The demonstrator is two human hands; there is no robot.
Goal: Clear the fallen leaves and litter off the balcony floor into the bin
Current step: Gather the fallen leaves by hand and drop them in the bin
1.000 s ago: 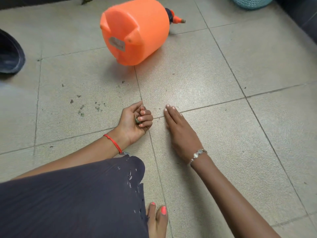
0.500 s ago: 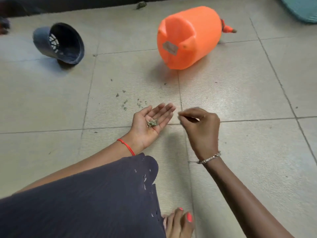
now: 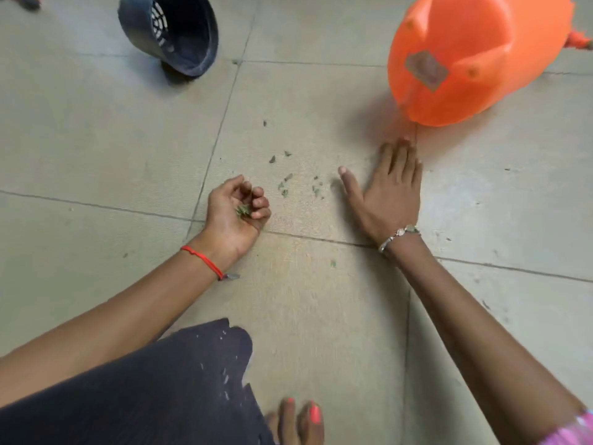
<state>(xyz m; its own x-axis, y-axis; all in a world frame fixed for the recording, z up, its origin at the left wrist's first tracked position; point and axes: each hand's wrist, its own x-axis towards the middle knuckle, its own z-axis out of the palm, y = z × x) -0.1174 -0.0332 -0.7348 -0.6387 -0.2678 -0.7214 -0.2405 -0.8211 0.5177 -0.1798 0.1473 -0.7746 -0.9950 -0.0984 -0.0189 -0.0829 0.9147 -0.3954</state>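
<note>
My left hand (image 3: 236,211) rests palm-up on the tiled floor, fingers curled around a small clump of green leaf bits (image 3: 243,210). My right hand (image 3: 390,191) lies flat on the tile, fingers spread, palm down, just right of several loose leaf fragments (image 3: 285,184) scattered between the two hands. One more fragment (image 3: 333,263) lies nearer to me, below the grout line. A dark plastic pot (image 3: 170,32) lies on its side at the top left, its mouth turned toward me.
A large orange plastic jug (image 3: 475,56) lies tipped over at the top right, just beyond my right fingertips. My dark-clothed knee (image 3: 144,390) and toes (image 3: 298,419) fill the bottom of the view. Beige floor tiles (image 3: 96,139) stretch to the left.
My left hand curled from an open palm around the leaf bits. My right hand went from a pinch to lying flat on the tile, further forward. The view came closer to the floor.
</note>
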